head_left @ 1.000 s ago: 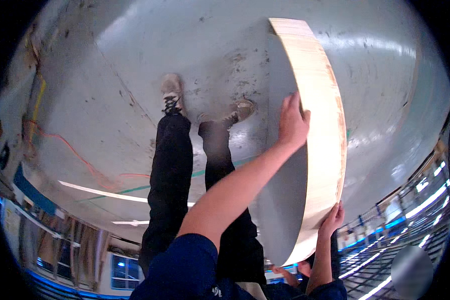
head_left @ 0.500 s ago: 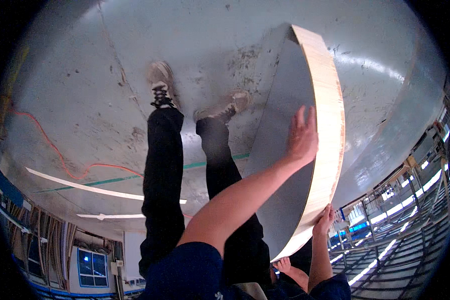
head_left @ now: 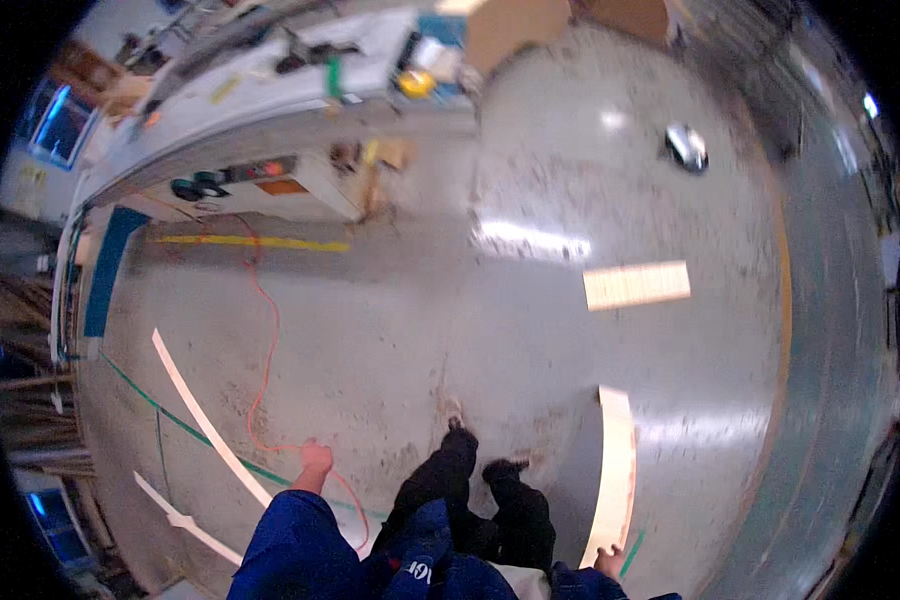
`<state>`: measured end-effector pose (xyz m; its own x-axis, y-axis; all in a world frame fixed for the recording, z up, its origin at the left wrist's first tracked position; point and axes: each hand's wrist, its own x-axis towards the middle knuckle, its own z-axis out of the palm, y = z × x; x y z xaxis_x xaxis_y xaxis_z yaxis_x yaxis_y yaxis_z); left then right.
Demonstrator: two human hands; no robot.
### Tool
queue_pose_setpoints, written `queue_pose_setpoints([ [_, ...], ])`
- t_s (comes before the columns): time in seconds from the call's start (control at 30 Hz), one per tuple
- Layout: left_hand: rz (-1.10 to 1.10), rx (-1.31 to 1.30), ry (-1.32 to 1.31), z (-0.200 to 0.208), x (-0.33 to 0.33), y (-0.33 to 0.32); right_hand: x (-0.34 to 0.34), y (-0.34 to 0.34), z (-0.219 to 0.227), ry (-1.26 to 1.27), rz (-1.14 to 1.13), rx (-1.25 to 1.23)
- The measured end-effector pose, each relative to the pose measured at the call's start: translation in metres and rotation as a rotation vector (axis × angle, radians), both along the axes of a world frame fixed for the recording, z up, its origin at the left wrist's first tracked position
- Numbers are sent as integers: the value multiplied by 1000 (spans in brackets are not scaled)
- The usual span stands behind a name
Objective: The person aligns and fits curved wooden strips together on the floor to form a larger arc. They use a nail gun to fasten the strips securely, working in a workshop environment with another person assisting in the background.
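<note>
My left hand (head_left: 316, 459) hangs out to the left with its fingers loosely curled. I see nothing in it; an orange hose (head_left: 273, 330) passes behind it along the floor. At the lower right, my right hand (head_left: 607, 563) has its fingers curled over the near end of a curved wooden panel (head_left: 615, 465). This panel stands on edge beside my right leg, its pale wood strip facing up and its long side bowed outward. How the thumb sits on it is hidden.
Ahead on the right lies a pale rectangular board (head_left: 637, 286). Long thin white strips (head_left: 205, 425) lie at the left. A long workbench (head_left: 270, 85) with tools crosses the far left, and a shiny rounded object (head_left: 686, 148) rests on the floor far right.
My view has lifted from the panel to the floor and workbench ahead. My left hand has come off the panel and swung out left; my right hand stays at the panel.
</note>
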<state>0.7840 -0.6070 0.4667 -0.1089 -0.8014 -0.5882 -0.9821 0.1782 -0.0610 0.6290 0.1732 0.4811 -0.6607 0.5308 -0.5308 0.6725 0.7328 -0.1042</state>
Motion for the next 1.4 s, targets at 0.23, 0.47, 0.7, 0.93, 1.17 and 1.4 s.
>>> queue_pose_setpoints([
  [0.23,637,143,577,48,44,-55,-81,-18,-111,89,76,-374],
  [0.47,506,298,856,111,-70,-97,-190,-212,-67,14,186,-659],
  [0.7,409,145,818,144,-128,-169,-368,-411,-12,-148,511,-655],
  [0.93,920,-108,976,134,-51,-116,-524,-656,12,-303,976,-604],
  [1.17,1101,-194,763,87,-17,25,-500,-922,39,-407,1469,-552],
  [1.4,1652,-271,729,61,21,118,-307,-1097,49,-569,1919,-493],
])
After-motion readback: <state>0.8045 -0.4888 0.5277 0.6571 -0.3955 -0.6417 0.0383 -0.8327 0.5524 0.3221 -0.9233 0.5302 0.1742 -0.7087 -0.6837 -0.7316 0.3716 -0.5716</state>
